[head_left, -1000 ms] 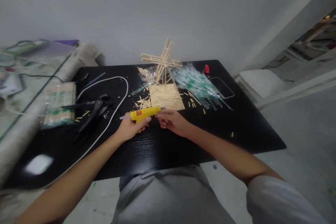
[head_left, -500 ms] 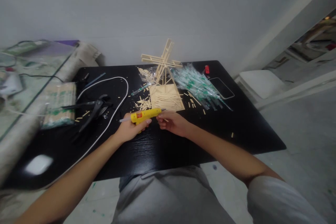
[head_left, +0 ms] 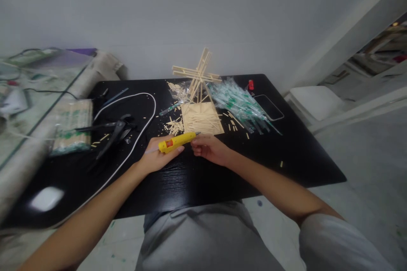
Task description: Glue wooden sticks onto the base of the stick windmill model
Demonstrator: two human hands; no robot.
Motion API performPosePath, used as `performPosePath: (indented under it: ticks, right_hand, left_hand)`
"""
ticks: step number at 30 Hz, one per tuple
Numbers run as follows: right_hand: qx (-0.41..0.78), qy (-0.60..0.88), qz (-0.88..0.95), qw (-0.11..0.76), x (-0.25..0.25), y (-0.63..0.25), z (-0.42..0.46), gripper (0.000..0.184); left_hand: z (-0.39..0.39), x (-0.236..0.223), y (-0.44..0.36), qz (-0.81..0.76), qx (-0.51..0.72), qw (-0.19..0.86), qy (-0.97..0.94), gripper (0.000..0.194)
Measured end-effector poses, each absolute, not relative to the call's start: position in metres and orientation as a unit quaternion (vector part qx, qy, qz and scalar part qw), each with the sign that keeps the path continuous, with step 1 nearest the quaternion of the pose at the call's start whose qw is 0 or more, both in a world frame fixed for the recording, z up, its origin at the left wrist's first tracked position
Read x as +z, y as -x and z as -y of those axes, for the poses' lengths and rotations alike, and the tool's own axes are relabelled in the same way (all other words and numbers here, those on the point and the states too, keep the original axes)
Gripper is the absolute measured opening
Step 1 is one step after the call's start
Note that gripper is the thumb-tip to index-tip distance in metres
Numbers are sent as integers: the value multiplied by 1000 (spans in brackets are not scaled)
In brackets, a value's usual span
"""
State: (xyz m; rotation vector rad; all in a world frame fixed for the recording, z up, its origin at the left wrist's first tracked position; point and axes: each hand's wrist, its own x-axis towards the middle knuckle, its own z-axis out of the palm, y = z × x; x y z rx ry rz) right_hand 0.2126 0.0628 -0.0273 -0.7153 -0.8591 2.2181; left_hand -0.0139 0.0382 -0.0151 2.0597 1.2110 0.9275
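My left hand (head_left: pixel 156 156) is wrapped round a yellow hot glue gun (head_left: pixel 177 141), its nozzle pointing right. Right at the nozzle tip, my right hand (head_left: pixel 210 148) is closed in a pinch; what its fingertips hold is too small to make out. Beyond both hands lies a square wooden base (head_left: pixel 218 127), covered at the front with loose thin sticks (head_left: pixel 203 123). A windmill-like stick model (head_left: pixel 199 77) with crossed blades stands at the back of that base.
Wrapped green-and-clear packets (head_left: pixel 240 100) lie right of the model, near a phone (head_left: pixel 269 107) and a small red object (head_left: pixel 251 84). To the left are black cutters (head_left: pixel 118 131), a white cable (head_left: pixel 154 108) and a bag of sticks (head_left: pixel 72 125). Stick scraps (head_left: pixel 174 125) litter the black table (head_left: pixel 254 165).
The glue gun has tilted a little in my left hand, and its handle is now hidden by the hand. My right hand stays pinched at the nozzle, shifted very slightly right.
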Motion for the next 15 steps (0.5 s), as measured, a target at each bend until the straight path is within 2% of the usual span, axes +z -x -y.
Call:
performPosePath:
  ticks: [15]
  right_hand:
    - [838, 268, 332, 340, -29, -209, -61, 35]
  left_hand:
    - [-39, -21, 15, -444, 328, 243, -797, 38]
